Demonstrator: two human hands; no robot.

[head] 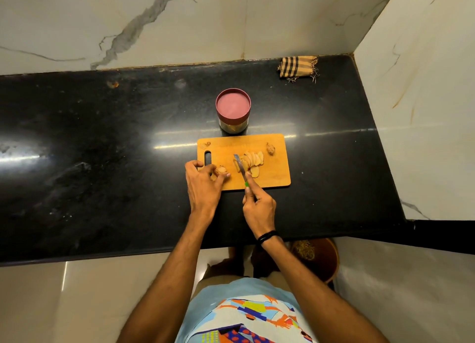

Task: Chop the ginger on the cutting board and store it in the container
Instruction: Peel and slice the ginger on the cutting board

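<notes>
Pinching a ginger chunk (221, 170) with the left hand (203, 182) at the left end of the cutting board (273, 174). Gripping a knife (240, 166) in the right hand (258, 206), blade among ginger slices (254, 160) mid-board. Lidded container (233, 110) just behind the board.

- A black polished counter (102, 142) is being bounded by marble walls (205, 21) at the back and on the right, and light is being reflected on it in streaks.
- A wooden board (276, 173) is being carried flat on the counter, near the front edge, with its long side running across.
- A pink-lidded jar (233, 111) is being kept upright just behind the board's far edge, towards the left end.
- A striped cloth (298, 66) is being kept folded in the far right corner, well apart from the board.
</notes>
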